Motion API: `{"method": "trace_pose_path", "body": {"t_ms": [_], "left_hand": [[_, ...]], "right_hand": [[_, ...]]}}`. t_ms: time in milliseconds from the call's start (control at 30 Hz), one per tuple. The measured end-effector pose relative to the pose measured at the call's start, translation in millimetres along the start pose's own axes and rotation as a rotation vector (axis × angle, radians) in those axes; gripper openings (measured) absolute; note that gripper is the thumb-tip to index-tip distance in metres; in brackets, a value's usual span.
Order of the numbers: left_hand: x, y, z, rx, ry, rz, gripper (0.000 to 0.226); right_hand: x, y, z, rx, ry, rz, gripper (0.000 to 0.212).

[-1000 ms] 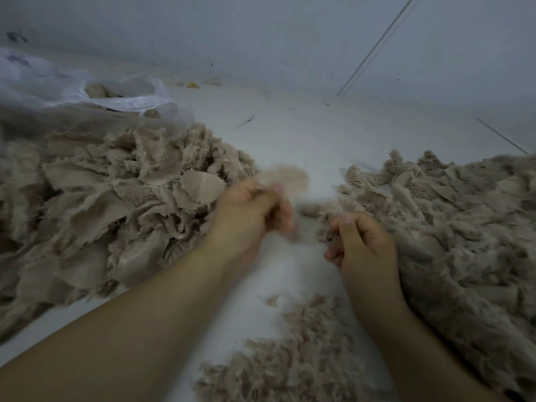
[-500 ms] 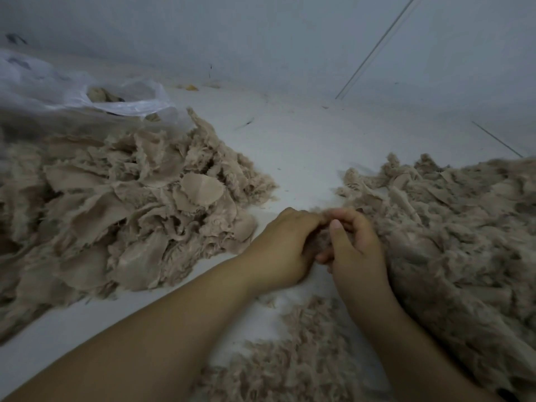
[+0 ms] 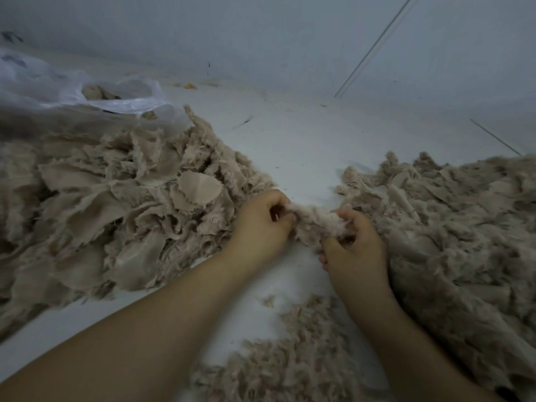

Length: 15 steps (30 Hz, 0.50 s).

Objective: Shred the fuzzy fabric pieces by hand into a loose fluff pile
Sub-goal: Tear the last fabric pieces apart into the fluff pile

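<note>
Where both hands met half a second ago, the left hand (image 3: 261, 224) and right hand (image 3: 352, 245) now draw apart. Their curled fingers (image 3: 285, 219) pinch a fuzzy piece (image 3: 314, 223), stretching it, likely mid-tear.

The white floor (image 3: 304, 146) carries everything here. At 9 o'clock a big heap of scraps (image 3: 116, 216) lies on it, beige and ragged, many with the flat backing side up. At 3 o'clock a second heap (image 3: 452, 227) rests, more furry. At 6 o'clock there is a low pile of fluff (image 3: 290, 358), and one small tuft (image 3: 269, 300) lies just beside it. At 10 o'clock a clear plastic bag (image 3: 87, 97) touches the scraps. Near 12 o'clock some small crumbs (image 3: 190, 86) lie by the wall.
</note>
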State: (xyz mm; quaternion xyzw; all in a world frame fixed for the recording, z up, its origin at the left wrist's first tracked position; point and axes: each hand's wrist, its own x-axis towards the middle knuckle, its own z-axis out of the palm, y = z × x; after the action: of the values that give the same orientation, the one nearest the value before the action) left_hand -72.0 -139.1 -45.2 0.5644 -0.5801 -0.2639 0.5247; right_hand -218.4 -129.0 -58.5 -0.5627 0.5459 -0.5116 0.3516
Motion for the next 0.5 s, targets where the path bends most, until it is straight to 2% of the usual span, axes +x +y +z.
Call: {"method": "trace_pose_path", "body": {"t_ms": [67,167,233,400,500], "left_hand": [[0.9,0.4,-2.4,-0.096,0.019,-0.034,0.025],[1.1,0.2,-3.3,-0.189,0.024,-0.057,0.016],[-0.8,2.2,-1.5,-0.257,0.012,-0.082,0.013],[-7.2,8.0,2.0,-0.382,-0.179,-0.11,0.028],[-9.2,9.2,1.7,-0.453,-0.248,-0.111,0.021]], "right_hand": [[0.9,1.0,-0.3,-0.007,0.012,-0.004,0.046],[1.8,1.1,-1.2,-0.03,0.01,-0.011,0.029],[0.6,-1.2,-1.4,-0.032,0.011,-0.021,0.026],[-4.2,-8.2,-2.7,0.035,-0.066,-0.045,0.025],[-5.8,-10.4,-1.7,0.086,-0.11,-0.064,0.025]]}}
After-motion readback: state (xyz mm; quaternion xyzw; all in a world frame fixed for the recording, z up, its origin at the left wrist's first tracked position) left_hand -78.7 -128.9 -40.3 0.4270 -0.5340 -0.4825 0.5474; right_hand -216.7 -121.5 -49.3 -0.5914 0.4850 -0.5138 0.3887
